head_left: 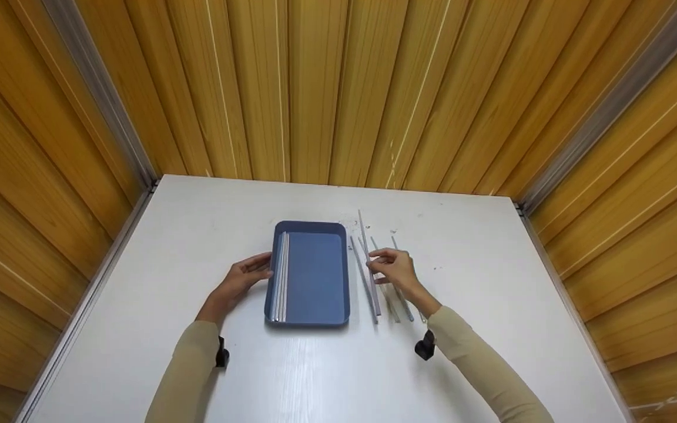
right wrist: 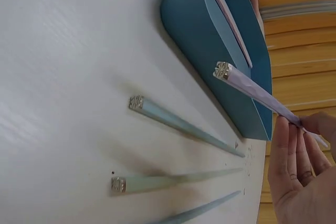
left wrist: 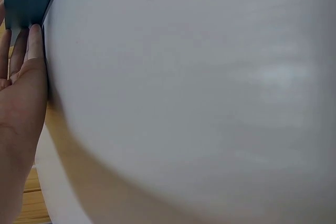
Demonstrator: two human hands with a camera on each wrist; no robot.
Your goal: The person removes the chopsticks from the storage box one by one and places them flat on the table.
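Note:
My right hand (head_left: 394, 267) pinches a lilac chopstick (right wrist: 257, 91) with a silver patterned end, lifted off the table beside the tray. Under and beside that hand lie several loose chopsticks, among them a pale blue one (right wrist: 178, 125), a pale green one (right wrist: 168, 181) and a darker blue one (right wrist: 205, 211). A blue rectangular tray (head_left: 315, 282) stands to their left, with several pale chopsticks (head_left: 281, 276) side by side along its left wall. My left hand (head_left: 244, 279) touches the tray's left side from outside, fingers extended in the left wrist view.
Everything rests on a white table (head_left: 315, 376). Small dark marks (head_left: 394, 231) dot its surface behind the loose chopsticks. Wood-patterned walls (head_left: 315, 88) with grey metal strips (head_left: 103, 88) enclose the back and sides.

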